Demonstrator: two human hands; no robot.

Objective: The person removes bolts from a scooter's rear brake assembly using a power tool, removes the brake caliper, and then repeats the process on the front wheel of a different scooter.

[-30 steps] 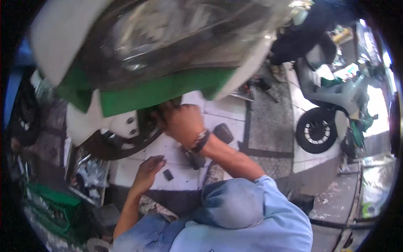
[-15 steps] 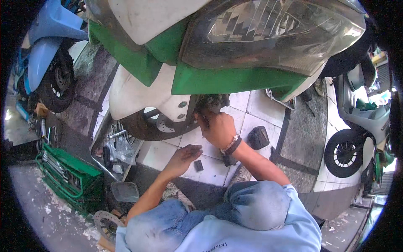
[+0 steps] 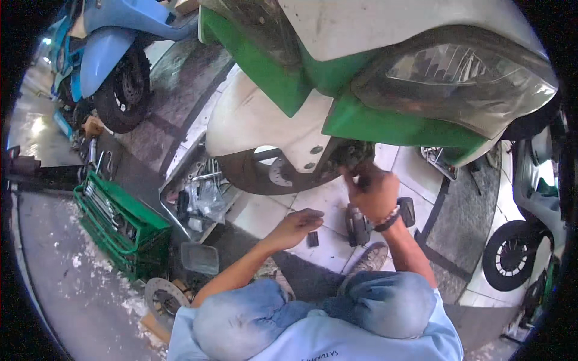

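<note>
**Green-and-white scooter: hands at the front wheel**

Green and white scooter [image 3: 361, 78] fills the upper frame. Right hand [image 3: 374, 191], centre right, is raised under the fairing at the wheel hub [image 3: 352, 155], fingers curled; what it grips I cannot tell. Left hand [image 3: 299, 225], below centre, hovers loosely over the white floor tiles [image 3: 265, 210], holding nothing, near a small dark part [image 3: 312, 239]. Green toolbox [image 3: 117, 225] sits lower left; blue scooter [image 3: 102, 54] upper left.

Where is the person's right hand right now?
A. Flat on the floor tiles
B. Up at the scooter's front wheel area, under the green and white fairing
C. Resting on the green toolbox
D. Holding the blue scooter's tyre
B: the right hand is raised to the dark parts beside the front wheel, below the green and white fairing.
</note>
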